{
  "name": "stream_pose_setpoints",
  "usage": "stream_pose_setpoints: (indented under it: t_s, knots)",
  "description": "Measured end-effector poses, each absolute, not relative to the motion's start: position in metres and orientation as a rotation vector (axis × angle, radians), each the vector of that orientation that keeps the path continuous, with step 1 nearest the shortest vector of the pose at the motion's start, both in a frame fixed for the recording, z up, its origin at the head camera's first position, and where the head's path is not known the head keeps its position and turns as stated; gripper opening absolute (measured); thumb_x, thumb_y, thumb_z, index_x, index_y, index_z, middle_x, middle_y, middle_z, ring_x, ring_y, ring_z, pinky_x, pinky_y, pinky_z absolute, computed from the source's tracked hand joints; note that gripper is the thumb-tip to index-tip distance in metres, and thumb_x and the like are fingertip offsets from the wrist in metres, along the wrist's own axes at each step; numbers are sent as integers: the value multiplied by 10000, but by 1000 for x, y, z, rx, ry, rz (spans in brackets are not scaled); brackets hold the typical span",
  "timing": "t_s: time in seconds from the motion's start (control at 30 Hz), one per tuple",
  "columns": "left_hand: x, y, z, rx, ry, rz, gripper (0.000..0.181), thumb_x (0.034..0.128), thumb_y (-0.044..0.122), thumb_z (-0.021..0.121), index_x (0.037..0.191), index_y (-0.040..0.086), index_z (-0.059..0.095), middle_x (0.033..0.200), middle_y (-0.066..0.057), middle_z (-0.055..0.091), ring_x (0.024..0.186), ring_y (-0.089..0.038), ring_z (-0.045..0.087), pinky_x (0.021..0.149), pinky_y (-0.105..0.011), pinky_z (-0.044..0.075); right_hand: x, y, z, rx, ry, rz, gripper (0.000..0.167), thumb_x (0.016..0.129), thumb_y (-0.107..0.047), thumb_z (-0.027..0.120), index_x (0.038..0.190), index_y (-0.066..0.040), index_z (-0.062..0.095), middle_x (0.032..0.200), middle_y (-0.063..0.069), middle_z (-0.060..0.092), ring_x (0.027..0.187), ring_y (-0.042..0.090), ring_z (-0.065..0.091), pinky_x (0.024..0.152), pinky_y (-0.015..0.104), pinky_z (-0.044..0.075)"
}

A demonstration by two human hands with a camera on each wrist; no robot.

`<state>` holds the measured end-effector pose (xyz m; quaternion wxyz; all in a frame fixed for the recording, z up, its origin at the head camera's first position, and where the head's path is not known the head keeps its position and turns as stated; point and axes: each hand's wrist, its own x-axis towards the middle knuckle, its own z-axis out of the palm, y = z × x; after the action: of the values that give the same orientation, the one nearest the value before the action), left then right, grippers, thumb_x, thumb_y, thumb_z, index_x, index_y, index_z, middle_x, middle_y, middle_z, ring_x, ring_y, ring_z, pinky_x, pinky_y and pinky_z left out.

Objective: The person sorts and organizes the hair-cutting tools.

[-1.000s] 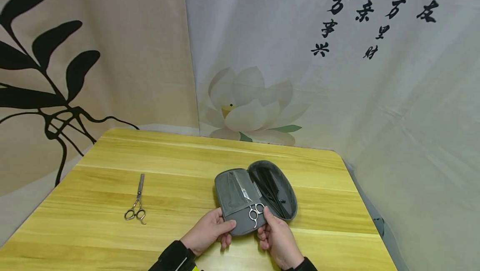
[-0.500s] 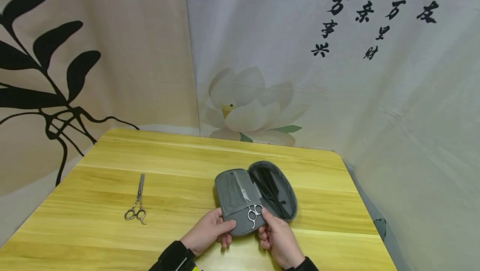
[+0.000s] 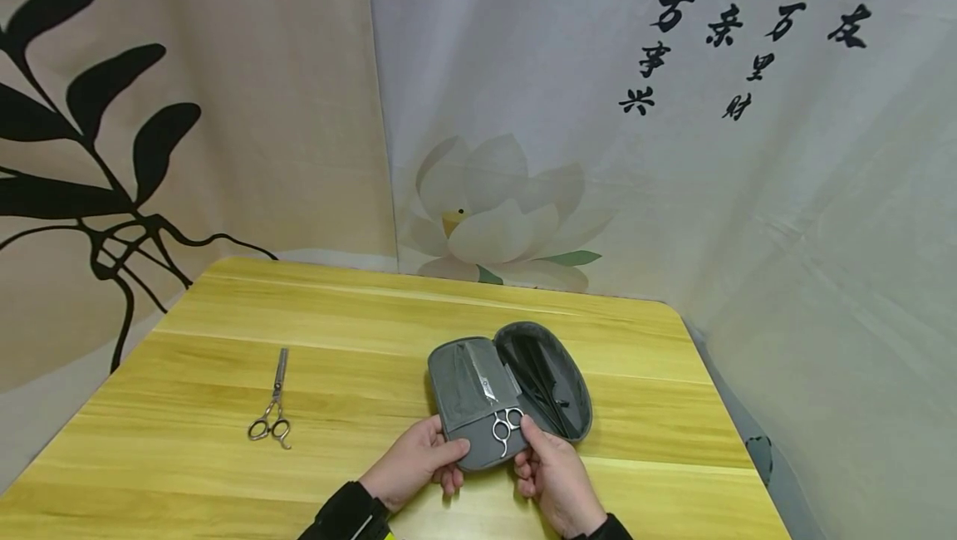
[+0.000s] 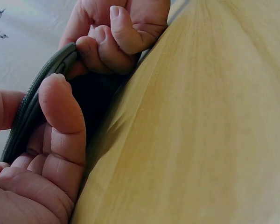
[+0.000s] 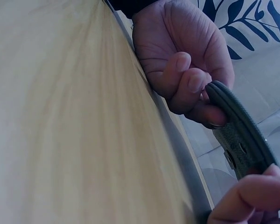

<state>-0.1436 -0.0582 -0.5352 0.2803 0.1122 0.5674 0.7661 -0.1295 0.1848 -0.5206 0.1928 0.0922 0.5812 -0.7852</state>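
Observation:
A grey zip case point(image 3: 478, 449) lies unfolded, tilted up off the table at its near flap. Silver scissors point(image 3: 503, 430) sit in the flap's pocket point(image 3: 467, 378), finger rings sticking out toward me and blades under the see-through cover. With thumb on top and fingers beneath, my left hand point(image 3: 414, 457) grips the flap's near left edge. My right hand point(image 3: 553, 473) pinches the flap's near right edge, its thumb at one ring of the scissors. In the left wrist view the flap's rim point(image 4: 42, 86) runs between both hands. Thinning scissors point(image 3: 275, 403) lie apart on the left.
The case's deeper half point(image 3: 576, 390) holds black items, seen only partly. Everything stands on a yellow wood-grain table point(image 3: 359, 316). Behind it hangs a printed curtain point(image 3: 299, 108) with a flower and writing.
The scissors in the pocket have shifted slightly left and toward me, and my right thumb has moved left with them. My left hand and the thinning scissors stay put.

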Motion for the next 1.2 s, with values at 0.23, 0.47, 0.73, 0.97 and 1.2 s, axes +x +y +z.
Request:
stream_pose_setpoints:
  t_s: [0.23, 0.47, 0.73, 0.97, 1.2]
  knots:
    - [-143, -57, -535, 290, 1530, 2059, 350, 1068, 142, 648, 1300, -59, 481, 758, -9, 707, 596, -75, 655, 585, -234, 599, -129, 185, -520, 255, 1635, -2208, 401, 1116, -453, 552, 837, -181, 647, 665, -91, 586, 588, 66, 453, 517, 193, 368]
    - [-141, -59, -531, 270, 1590, 2030, 338, 1075, 180, 652, 1272, -56, 511, 738, -36, 693, 592, -98, 653, 573, -245, 595, -129, 184, -520, 252, 1645, -2204, 403, 1118, -455, 547, 843, -178, 645, 669, -91, 588, 588, 62, 456, 516, 192, 382]
    - [-142, -71, -522, 285, 1752, 1863, 331, 1091, 303, 640, 1086, -21, 573, 755, -72, 721, 576, -127, 674, 513, -268, 591, -128, 183, -520, 251, 1677, -2198, 399, 1114, -458, 557, 861, -167, 661, 680, -90, 589, 595, 53, 465, 508, 185, 394]
    - [-145, -86, -515, 199, 1935, 1737, 485, 1072, 430, 650, 961, -42, 631, 639, -41, 661, 472, -141, 653, 461, -341, 596, -128, 182, -522, 252, 1699, -2186, 413, 1106, -471, 567, 851, -159, 661, 687, -93, 605, 594, 53, 475, 508, 184, 409]
    - [-149, -99, -507, 139, 2143, 1670, 475, 1066, 462, 650, 1030, -12, 661, 609, -23, 639, 457, -145, 625, 453, -373, 592, -127, 182, -521, 265, 1734, -2169, 425, 1091, -471, 598, 820, -150, 662, 687, -90, 633, 584, 53, 491, 497, 182, 427]
